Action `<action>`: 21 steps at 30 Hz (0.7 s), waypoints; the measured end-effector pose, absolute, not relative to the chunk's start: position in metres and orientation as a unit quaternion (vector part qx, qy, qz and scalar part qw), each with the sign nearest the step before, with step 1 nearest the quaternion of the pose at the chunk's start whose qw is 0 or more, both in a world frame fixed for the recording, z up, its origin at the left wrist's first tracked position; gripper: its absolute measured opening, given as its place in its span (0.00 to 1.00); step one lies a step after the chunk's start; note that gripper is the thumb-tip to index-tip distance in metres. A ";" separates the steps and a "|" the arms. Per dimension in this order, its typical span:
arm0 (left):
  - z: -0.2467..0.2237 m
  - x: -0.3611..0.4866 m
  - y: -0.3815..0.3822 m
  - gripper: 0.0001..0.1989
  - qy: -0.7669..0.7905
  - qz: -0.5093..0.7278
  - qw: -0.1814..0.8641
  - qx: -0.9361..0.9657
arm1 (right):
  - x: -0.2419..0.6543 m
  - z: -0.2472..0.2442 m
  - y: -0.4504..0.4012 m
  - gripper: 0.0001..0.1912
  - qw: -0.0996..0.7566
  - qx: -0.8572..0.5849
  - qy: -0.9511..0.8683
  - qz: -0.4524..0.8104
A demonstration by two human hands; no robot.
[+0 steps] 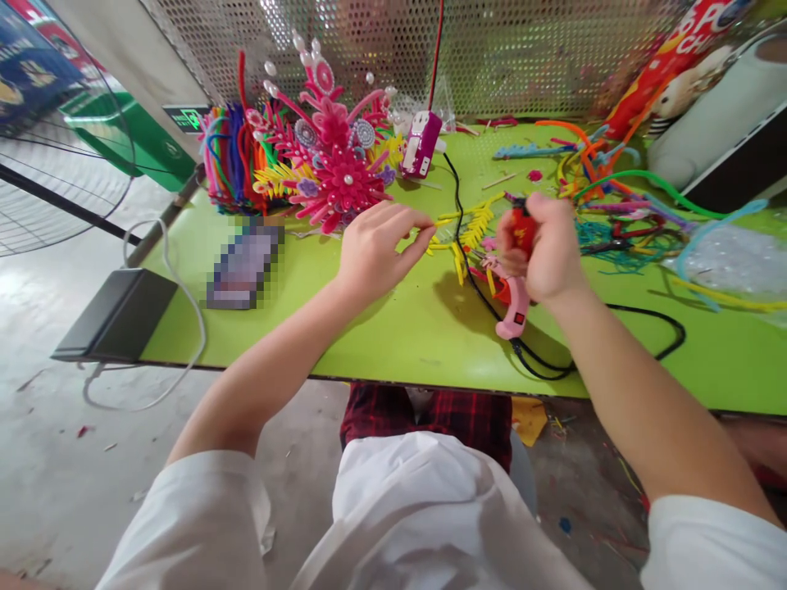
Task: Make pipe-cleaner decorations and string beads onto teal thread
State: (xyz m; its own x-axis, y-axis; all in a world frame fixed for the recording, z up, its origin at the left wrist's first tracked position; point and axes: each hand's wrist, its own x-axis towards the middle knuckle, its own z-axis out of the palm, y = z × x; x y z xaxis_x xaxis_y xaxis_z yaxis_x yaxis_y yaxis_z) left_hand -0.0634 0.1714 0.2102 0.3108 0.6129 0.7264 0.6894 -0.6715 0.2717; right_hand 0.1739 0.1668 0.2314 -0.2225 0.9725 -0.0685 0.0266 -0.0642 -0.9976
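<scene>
My left hand (384, 246) is closed in a pinch over the middle of the green table (381, 336), at the end of a yellow leaf-shaped chenille sprig (476, 225). My right hand (547, 246) is wrapped around a red lighter (523, 229) with gold marks and a dark top, close to the sprig's other end. Just below it lies a pink glue gun (513, 311) with a black cord (547, 373); the right hand hides part of it. Behind my left hand stands a pink chenille flower piece (348, 176) with pearl beads.
Coloured chenille stems (230, 164) are bundled at the back left. A purple power adapter (420, 146) stands near the perforated panel (504, 57). On the left are a blurred phone-like object (246, 266) and a dark box (116, 315). Loose stems (615, 176) and clear plastic (738, 262) cover the right.
</scene>
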 end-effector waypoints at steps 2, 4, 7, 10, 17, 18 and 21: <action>0.211 -0.062 0.169 0.12 -0.398 -0.433 0.045 -0.807 | 0.158 0.228 0.157 0.29 0.373 -0.426 -0.527 0.633; 0.211 -0.060 0.166 0.13 -0.396 -0.438 0.047 -0.806 | 0.145 0.225 0.148 0.31 0.356 -0.402 -0.516 0.668; 0.212 -0.058 0.163 0.12 -0.395 -0.442 0.053 -0.804 | 0.136 0.223 0.143 0.32 0.356 -0.401 -0.491 0.686; 0.212 -0.057 0.162 0.11 -0.385 -0.449 0.053 -0.805 | 0.136 0.222 0.145 0.31 0.345 -0.406 -0.473 0.701; 0.213 -0.055 0.160 0.11 -0.393 -0.448 0.057 -0.801 | 0.133 0.218 0.146 0.32 0.350 -0.386 -0.490 0.699; 0.213 -0.055 0.160 0.11 -0.393 -0.447 0.057 -0.801 | 0.133 0.218 0.146 0.32 0.349 -0.385 -0.491 0.699; 0.213 -0.055 0.161 0.11 -0.392 -0.445 0.054 -0.803 | 0.132 0.218 0.146 0.32 0.344 -0.388 -0.489 0.701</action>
